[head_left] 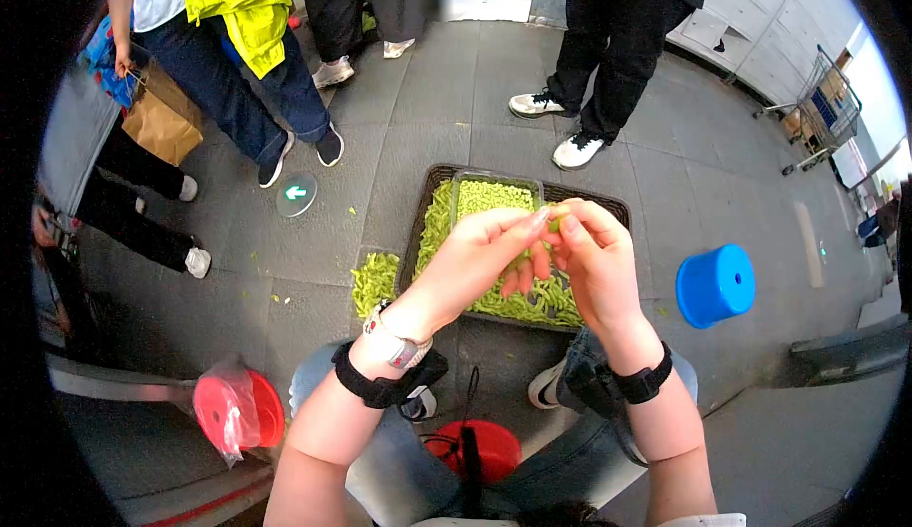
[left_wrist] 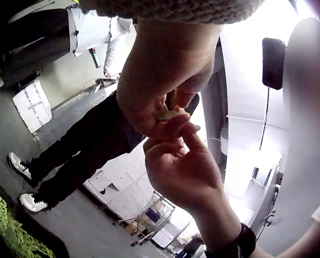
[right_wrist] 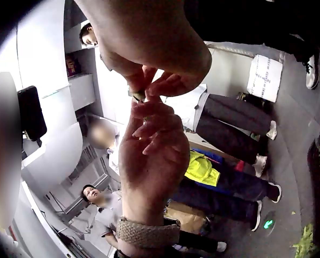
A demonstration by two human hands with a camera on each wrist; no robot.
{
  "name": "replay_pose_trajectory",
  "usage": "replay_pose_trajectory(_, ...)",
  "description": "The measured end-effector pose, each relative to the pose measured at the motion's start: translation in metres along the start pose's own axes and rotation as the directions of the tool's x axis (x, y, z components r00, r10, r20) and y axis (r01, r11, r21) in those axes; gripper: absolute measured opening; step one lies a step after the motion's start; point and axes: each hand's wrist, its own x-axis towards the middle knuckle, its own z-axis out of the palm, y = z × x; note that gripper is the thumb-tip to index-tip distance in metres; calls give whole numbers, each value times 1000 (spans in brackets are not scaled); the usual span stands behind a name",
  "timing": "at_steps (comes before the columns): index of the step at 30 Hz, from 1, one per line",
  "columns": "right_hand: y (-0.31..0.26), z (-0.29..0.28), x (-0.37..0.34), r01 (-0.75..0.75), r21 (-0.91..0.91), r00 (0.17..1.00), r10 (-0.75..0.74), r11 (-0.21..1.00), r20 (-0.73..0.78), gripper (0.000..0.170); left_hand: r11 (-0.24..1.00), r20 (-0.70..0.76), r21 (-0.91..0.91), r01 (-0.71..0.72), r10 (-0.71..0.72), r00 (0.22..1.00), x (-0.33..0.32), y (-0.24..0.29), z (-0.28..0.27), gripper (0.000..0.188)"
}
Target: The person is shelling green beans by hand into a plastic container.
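My left hand [head_left: 494,252] and right hand [head_left: 603,266] meet fingertip to fingertip above a dark woven basket [head_left: 617,206]. Between them they pinch a small green pod [head_left: 555,225], mostly covered by thumbs and fingers. In the left wrist view, the pod [left_wrist: 172,114] shows pale green at the left hand's fingertips. The right wrist view has the pod [right_wrist: 139,96] at the right thumb and index finger. Below, many green pods [head_left: 546,304] fill the basket, and a clear container [head_left: 499,195] of shelled green beans sits at its far side.
More pods [head_left: 374,285] lie left of the basket. A blue stool [head_left: 714,286] stands at right, a red stool [head_left: 237,408] with a plastic bag at left. Several people stand beyond, one with a paper bag [head_left: 163,119]. A cart [head_left: 825,114] is at the far right.
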Motion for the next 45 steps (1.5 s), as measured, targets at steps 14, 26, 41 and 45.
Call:
replay_pose_trajectory(14, -8, 8, 1, 64, -104, 998, -65, 992, -5, 12, 980, -13, -197, 7, -10, 1000, 3, 3, -3, 18)
replay_pose_trajectory(26, -10, 6, -4, 258, -423, 965, -254, 868, 68, 8, 979, -30, -196, 61, -68, 997, 0, 2, -6, 19)
replay_pose_trajectory(41, 2, 10, -7, 518, -705, 782, -602, 485, 161, 10, 906, -43, -423, 37, -61, 997, -4, -13, -3, 14)
replay_pose_trajectory(45, -2, 10, -6, 512, -776, 762, -612, 370, 211, 14, 923, -109, -383, 37, -84, 990, -3, -13, -3, 15)
